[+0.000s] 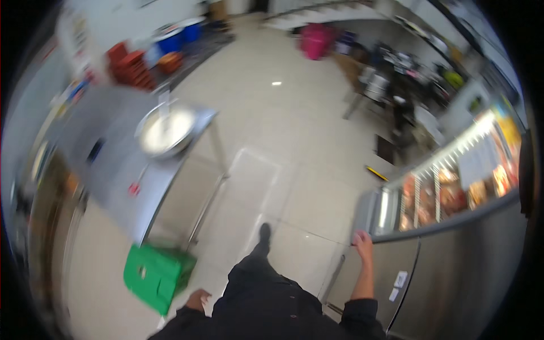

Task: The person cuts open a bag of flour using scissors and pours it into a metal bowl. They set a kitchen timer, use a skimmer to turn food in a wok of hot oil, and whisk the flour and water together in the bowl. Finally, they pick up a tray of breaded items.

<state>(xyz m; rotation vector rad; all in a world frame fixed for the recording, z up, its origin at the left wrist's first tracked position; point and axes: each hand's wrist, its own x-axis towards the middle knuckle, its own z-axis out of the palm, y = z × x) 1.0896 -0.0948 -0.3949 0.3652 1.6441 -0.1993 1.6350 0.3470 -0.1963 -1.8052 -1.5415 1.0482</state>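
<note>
My right hand (362, 242) is at the near corner of a glass-fronted display fridge (442, 187) with lit shelves of food; blur hides whether its fingers grip the edge. Low at my left side, my left hand (199, 299) holds nothing, its fingers partly curled beside a green plastic bin (153, 278). On the stainless steel table (114, 127) to the left rests a metal bowl (168, 129) of pale cream or batter with a utensil standing in it. A utensil with a red end (134, 188) and a small dark object (95, 150) lie on the same tabletop.
Beyond the fridge is a cluttered desk with chairs (374, 85). Farther off stand a pink object (315, 40), stacked red crates (129, 66) and blue containers (180, 37). A black-and-yellow object (376, 173) lies near the fridge. A steel cabinet (463, 280) is at my right.
</note>
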